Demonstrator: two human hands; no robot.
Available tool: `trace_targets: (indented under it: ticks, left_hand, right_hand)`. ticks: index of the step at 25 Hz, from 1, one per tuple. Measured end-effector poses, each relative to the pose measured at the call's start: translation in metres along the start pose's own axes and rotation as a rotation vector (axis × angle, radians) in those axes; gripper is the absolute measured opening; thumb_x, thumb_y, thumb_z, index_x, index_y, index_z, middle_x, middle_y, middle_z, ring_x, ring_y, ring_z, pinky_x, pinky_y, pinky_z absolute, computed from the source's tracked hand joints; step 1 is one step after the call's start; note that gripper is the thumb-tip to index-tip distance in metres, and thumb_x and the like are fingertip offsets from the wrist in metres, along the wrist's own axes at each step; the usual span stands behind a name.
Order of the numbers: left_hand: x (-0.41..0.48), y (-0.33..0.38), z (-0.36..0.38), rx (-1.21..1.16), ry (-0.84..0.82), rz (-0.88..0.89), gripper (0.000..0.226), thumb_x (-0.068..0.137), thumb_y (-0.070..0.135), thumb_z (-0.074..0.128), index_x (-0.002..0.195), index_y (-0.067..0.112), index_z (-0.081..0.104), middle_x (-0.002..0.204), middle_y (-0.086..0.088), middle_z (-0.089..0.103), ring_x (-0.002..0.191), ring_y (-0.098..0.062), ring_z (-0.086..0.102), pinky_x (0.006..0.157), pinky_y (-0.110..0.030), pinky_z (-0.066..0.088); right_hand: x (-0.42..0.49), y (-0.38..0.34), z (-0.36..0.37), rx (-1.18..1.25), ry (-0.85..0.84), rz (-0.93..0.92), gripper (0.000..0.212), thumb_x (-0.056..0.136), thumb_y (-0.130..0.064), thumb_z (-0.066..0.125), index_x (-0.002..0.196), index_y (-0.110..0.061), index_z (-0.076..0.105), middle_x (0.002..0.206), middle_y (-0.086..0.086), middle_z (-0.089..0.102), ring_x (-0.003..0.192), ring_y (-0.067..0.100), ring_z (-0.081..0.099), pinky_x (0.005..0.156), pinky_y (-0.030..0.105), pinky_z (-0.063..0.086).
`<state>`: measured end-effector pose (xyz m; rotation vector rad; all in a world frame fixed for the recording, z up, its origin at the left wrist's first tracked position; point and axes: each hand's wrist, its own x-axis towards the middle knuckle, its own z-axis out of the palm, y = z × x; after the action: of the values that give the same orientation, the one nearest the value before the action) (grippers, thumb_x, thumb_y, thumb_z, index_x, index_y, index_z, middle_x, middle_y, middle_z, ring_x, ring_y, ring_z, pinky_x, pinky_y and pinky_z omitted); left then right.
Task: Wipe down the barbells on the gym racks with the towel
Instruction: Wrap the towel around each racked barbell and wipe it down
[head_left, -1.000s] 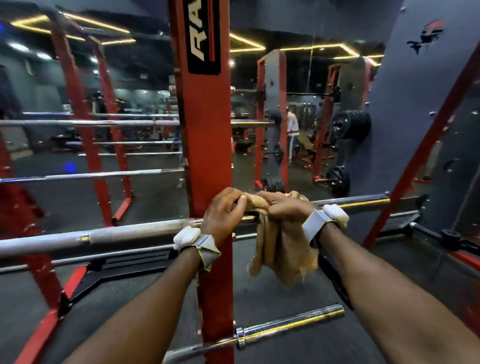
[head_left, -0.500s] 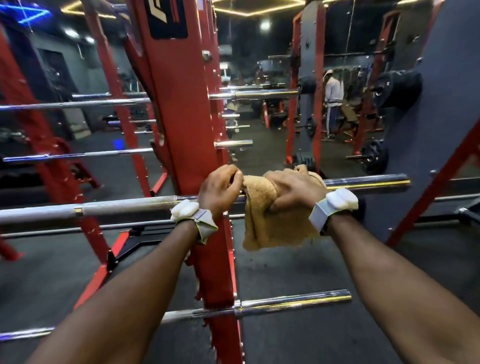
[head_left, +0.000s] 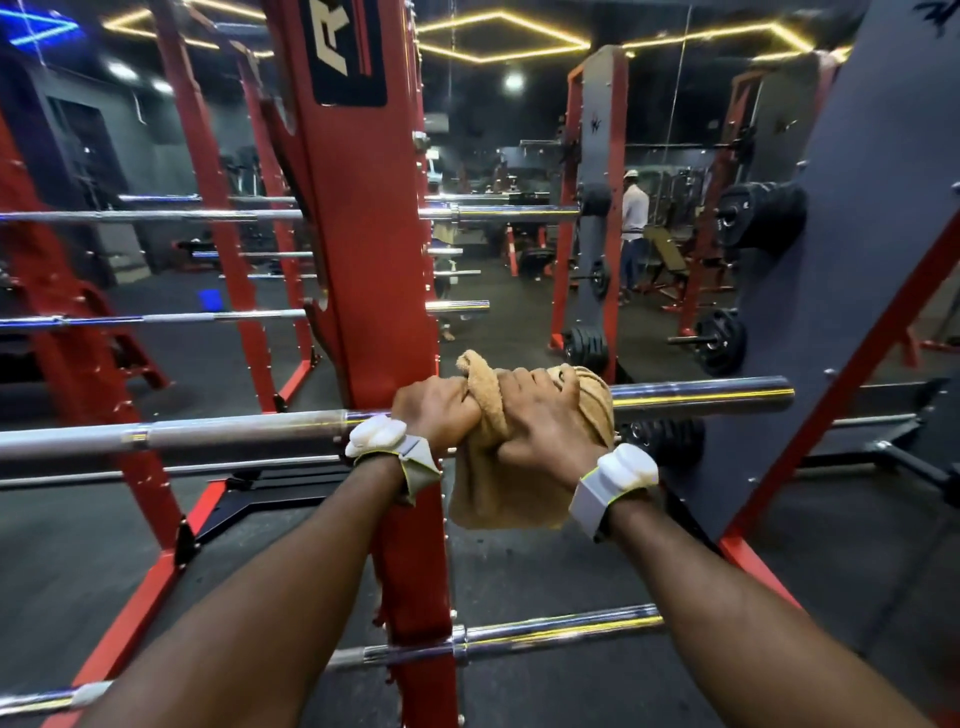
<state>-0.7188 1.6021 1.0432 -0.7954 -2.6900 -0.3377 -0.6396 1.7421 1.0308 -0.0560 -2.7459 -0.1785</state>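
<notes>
The gym is dim, lit mainly by yellow strip lights (head_left: 498, 39) set in hexagons on the black ceiling, a white spot (head_left: 514, 80) and a blue neon glow (head_left: 36, 26) at upper left, leaving the floor (head_left: 519, 571) and far background murky and soft. The chrome bar (head_left: 701, 395) carries hard white glare and the lower bar (head_left: 561, 626) a yellow streak, while the left hand (head_left: 434, 415), right hand (head_left: 545, 415) and towel (head_left: 493, 488) are evenly lit and sharp. Wide-angle distortion bows the red post (head_left: 363, 260) and the bars toward the edges.
</notes>
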Motion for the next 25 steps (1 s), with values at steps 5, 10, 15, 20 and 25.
trace_targets:
  ticks: [5,10,15,20,25]
  left_hand:
    - [0.016,0.001,-0.008,-0.091,-0.193,-0.101,0.058,0.075,0.044,0.026,0.118,0.024,0.058,0.125,-0.013,0.062,0.115,-0.036,0.058,0.075,-0.032,0.036]
    - [0.012,0.003,-0.005,-0.040,-0.097,-0.091,0.036,0.094,0.033,0.036,0.113,0.020,0.064,0.119,-0.014,0.065,0.110,-0.036,0.060,0.072,-0.032,0.035]
    - [0.004,0.000,0.003,0.003,0.032,0.018,0.036,0.094,0.039,0.035,0.098,0.019,0.065,0.100,-0.010,0.070,0.091,-0.034,0.063,0.064,-0.033,0.036]
    - [0.006,-0.003,0.003,-0.003,0.048,0.066,0.037,0.097,0.041,0.034,0.096,0.018,0.064,0.097,-0.009,0.070,0.089,-0.034,0.064,0.062,-0.032,0.033]
    - [0.009,-0.006,0.006,0.013,0.034,0.091,0.035,0.096,0.041,0.036,0.099,0.020,0.063,0.100,-0.009,0.070,0.093,-0.035,0.064,0.063,-0.032,0.035]
  right_hand:
    - [0.033,0.029,-0.029,0.281,-0.293,-0.045,0.065,0.054,-0.064,0.064,0.103,-0.025,0.050,0.099,-0.002,0.064,0.098,0.027,0.058,0.087,0.043,0.041]
    - [0.044,0.043,-0.031,0.366,-0.378,-0.018,0.068,0.050,-0.065,0.074,0.107,-0.031,0.059,0.101,-0.009,0.065,0.099,0.020,0.060,0.085,0.038,0.048]
    - [0.043,0.068,-0.028,0.824,-0.267,0.081,0.068,0.065,-0.018,0.093,0.127,-0.017,0.064,0.118,0.001,0.068,0.113,0.019,0.063,0.101,0.041,0.051]
    - [0.022,0.049,-0.037,1.216,-0.261,-0.043,0.041,0.087,-0.001,0.071,0.127,-0.007,0.065,0.123,0.009,0.069,0.119,0.021,0.063,0.100,0.031,0.050]
    - [0.015,0.016,-0.008,0.212,0.036,-0.082,0.061,0.089,-0.071,0.019,0.129,-0.038,0.053,0.123,-0.011,0.065,0.114,0.020,0.058,0.092,0.047,0.041]
